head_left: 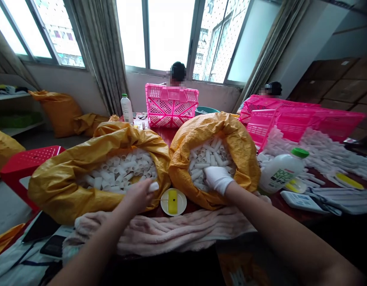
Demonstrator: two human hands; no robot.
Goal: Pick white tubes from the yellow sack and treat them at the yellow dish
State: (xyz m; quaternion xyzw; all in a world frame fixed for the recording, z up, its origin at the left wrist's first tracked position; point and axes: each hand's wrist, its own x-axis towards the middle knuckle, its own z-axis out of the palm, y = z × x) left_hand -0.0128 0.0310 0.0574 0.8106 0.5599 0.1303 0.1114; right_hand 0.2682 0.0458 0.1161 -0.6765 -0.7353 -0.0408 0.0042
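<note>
On the tabletop (286, 204), a left sack (59, 190) and a right sack (245, 167) sat side by side, both holding tubes (208, 159). A plate (164, 202) lay just before them, a towel (159, 234) nearer still, a crate (171, 105) behind, and a bottle (281, 172) to the right.

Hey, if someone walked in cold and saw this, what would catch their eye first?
Two open yellow woven-plastic sacks, left and right, sit side by side at the centre, packed with short white tubes. The white-gloved right hand rests among the tubes in the right sack, while the bare left hand grips one tube at the left sack's mouth. Bright pink perforated plastic crates stand beyond them.
</note>
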